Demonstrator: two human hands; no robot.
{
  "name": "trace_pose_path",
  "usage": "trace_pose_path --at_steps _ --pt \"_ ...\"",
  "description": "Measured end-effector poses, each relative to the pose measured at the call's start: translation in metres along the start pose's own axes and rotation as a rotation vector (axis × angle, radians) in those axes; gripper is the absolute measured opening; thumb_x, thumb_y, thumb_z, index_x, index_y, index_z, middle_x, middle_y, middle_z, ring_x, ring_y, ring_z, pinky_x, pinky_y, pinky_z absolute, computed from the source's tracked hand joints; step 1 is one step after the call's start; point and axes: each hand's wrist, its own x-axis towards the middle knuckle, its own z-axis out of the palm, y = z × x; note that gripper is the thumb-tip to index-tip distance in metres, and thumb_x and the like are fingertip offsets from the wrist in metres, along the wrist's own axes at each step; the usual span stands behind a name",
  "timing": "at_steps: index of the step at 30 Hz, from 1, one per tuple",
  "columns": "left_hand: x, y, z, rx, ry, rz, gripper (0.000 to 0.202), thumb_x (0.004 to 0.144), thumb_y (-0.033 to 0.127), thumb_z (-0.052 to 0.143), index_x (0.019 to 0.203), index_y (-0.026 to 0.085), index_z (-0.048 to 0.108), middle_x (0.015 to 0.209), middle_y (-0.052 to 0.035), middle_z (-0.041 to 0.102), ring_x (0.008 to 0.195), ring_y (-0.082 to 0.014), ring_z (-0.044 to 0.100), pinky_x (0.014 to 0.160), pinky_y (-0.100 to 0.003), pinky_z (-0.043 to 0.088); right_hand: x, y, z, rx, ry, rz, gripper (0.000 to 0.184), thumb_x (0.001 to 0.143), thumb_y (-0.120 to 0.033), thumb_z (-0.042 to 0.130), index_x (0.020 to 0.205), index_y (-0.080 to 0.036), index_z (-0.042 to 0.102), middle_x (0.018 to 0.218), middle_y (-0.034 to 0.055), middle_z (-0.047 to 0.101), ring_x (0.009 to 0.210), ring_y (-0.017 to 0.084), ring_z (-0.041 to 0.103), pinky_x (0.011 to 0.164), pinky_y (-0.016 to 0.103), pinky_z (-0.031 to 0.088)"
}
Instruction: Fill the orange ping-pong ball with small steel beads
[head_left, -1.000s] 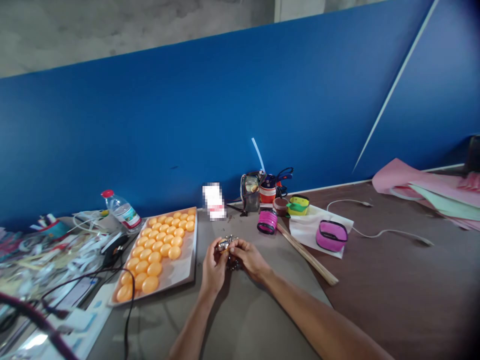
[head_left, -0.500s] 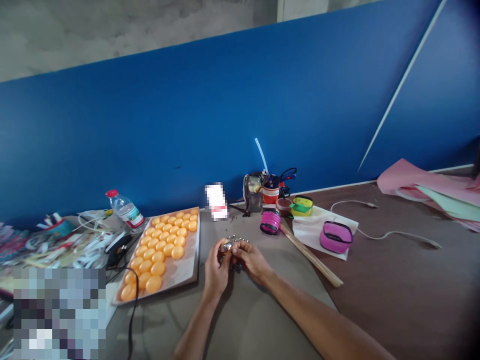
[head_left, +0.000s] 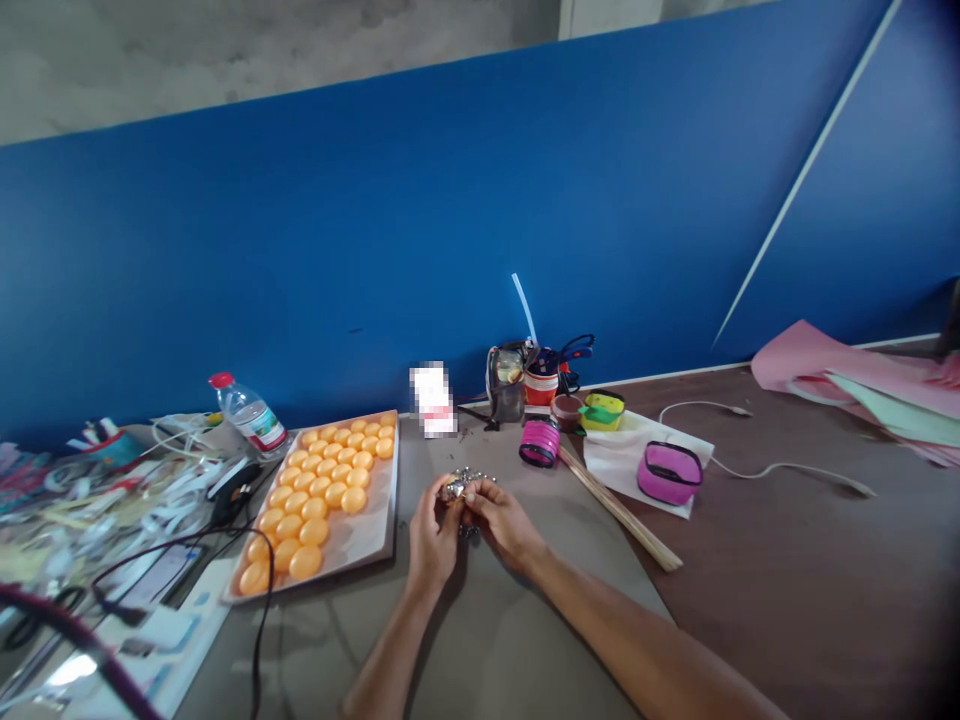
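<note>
My left hand (head_left: pixel 435 525) is closed around a small shiny silver piece (head_left: pixel 454 488), with a little orange showing at its edge. Its exact kind is hard to make out. The thumb and fingertips of my right hand (head_left: pixel 504 520) pinch at the right side of the same piece. Small silvery beads or bits (head_left: pixel 472 474) show just beyond the fingers, and more dark shiny bits lie beneath the hands. Left of my hands stands a shallow tray (head_left: pixel 375 535) with rows of orange balls (head_left: pixel 315 508).
At the back are a pink mesh band (head_left: pixel 539 441), a jar (head_left: pixel 508 395) and a yellow-green container (head_left: pixel 602 410). Thin wooden sticks (head_left: pixel 622 510) lie at right, near a purple mesh band (head_left: pixel 670 473). A bottle (head_left: pixel 251 418), cables and clutter fill the left.
The view has shifted slightly. Both hands stay at the silver piece with almost the same grip; the fingers have moved only a little.
</note>
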Motion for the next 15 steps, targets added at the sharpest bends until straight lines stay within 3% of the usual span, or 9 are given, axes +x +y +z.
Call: trace_pose_path --at_steps 15 --pt "-0.0025 0.0004 0.0021 0.097 0.011 0.040 0.036 0.081 0.036 0.055 0.111 0.018 0.058 0.110 -0.0121 0.065 0.100 -0.0246 0.061 0.089 -0.039 0.045 -0.0036 -0.0028 0.0072 0.055 0.124 0.053 0.028 0.055 -0.034 0.076 0.061 -0.018 0.053 0.051 -0.0051 0.054 0.047 0.009 0.045 0.054 0.024 0.033"
